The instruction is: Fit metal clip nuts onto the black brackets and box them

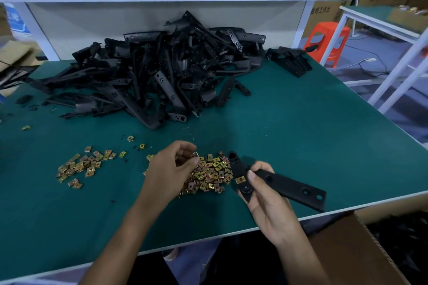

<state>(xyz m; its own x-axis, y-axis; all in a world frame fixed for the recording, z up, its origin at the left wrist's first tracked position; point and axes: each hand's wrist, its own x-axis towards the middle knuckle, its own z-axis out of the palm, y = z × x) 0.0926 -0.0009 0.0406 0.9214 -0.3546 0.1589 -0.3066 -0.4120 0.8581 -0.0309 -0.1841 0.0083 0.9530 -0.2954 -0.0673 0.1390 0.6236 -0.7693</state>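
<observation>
Gripping bracket (pixel 289 186), right hand (pixel 268 206); left hand (pixel 171 166) over clip nuts (pixel 213 173), perhaps pinching one.

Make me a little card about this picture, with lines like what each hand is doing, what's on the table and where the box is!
Left hand: fingers curled over the big clip nut pile; unclear if it pinches one
Right hand: holds a black bracket
Fitted so far: one clip nut on that bracket
Waiting brackets: big heap at the back of the green table
Loose nuts: smaller pile to the left
Box: cardboard box below the table's near right edge
</observation>
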